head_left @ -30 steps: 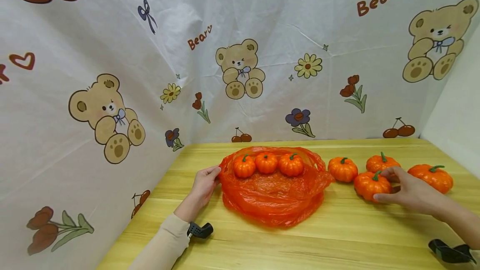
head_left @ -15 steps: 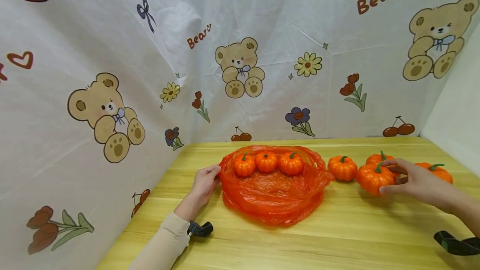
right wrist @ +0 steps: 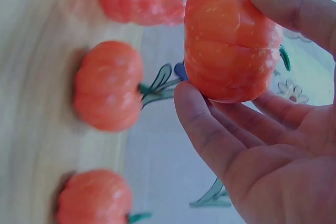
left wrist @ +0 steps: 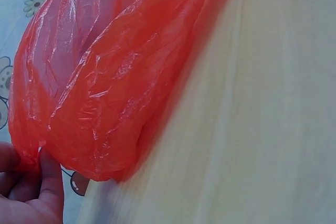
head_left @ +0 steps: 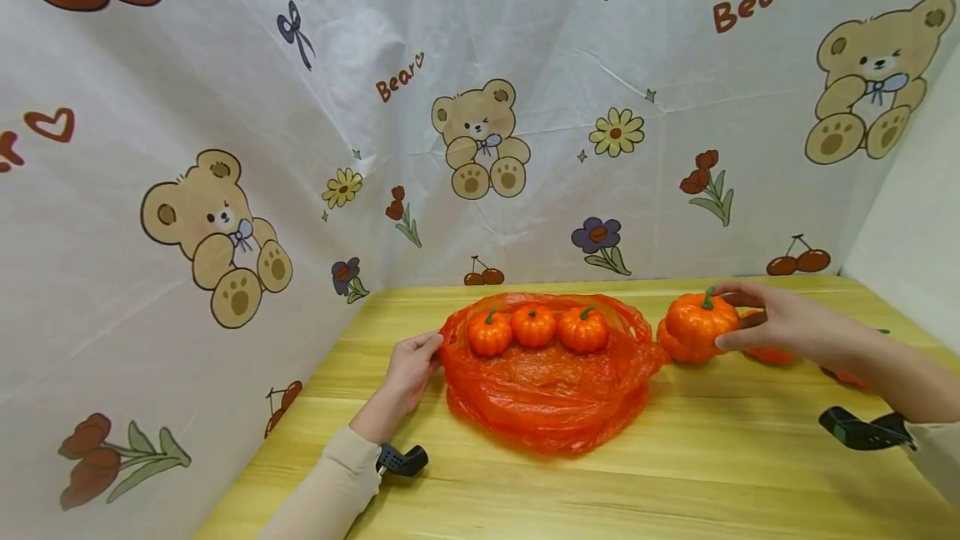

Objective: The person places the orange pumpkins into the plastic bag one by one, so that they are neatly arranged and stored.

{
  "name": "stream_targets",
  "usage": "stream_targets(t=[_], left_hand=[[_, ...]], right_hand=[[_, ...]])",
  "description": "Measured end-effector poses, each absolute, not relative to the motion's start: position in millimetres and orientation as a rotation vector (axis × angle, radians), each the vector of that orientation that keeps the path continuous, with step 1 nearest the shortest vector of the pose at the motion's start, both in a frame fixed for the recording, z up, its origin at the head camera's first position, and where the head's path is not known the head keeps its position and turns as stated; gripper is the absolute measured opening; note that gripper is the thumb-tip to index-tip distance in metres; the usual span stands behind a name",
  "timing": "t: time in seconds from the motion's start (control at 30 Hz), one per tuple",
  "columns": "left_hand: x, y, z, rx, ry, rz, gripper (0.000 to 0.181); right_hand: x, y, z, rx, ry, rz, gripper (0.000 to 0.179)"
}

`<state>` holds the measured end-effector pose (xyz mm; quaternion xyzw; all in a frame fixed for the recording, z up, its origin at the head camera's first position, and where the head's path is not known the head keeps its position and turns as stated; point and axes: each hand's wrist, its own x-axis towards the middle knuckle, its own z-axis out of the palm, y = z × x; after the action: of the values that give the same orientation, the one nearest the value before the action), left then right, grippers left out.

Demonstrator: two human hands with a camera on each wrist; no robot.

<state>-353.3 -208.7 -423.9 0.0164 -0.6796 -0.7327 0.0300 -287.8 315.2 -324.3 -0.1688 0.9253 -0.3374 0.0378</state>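
Observation:
A red plastic bag (head_left: pixel 547 419) lies mouth up on the table, with three small orange pumpkins (head_left: pixel 533 326) inside along its back. My left hand (head_left: pixel 408 369) pinches the bag's left edge between thumb and fingers; the left wrist view shows the bunched film at the fingertips. Off the bag's right side, my right hand (head_left: pixel 772 319) grips an orange pumpkin (head_left: pixel 701 327) with a green stem, thumb on one side and fingers on the other. In the right wrist view this held pumpkin (right wrist: pixel 231 38) is raised above the table. It partly covers another pumpkin behind it in the head view.
More pumpkins stand on the wooden table (head_left: pixel 600 490) at the right, partly hidden by the right hand and arm; two of them, a nearer pumpkin (right wrist: pixel 107 85) and a lower pumpkin (right wrist: pixel 94 198), show in the right wrist view. A bear-print cloth (head_left: pixel 480 48) hangs behind.
My right hand has lifted the pumpkin off the table and carried it left and up toward the bag. The left hand keeps its hold on the bag's edge.

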Motion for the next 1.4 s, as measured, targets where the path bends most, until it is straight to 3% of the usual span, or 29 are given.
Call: stream_targets(t=[0.3,0.73,1.4], left_hand=[[-354.0,-209.5,-425.7,0.056,-2.089,-2.263,0.034],[-356.0,-208.9,-426.5,0.043,-2.091,-2.259,0.035],[-354.3,-205.5,-425.7,0.032,-2.078,-2.248,0.034]], right_hand=[[-310.7,271.3,-300.3,-0.618,2.692,-1.093,0.083],[-350.5,214.4,-294.4,-0.726,2.497,-1.157,0.083],[-393.4,130.8,-319.8,-0.858,2.391,-1.163,0.079]])
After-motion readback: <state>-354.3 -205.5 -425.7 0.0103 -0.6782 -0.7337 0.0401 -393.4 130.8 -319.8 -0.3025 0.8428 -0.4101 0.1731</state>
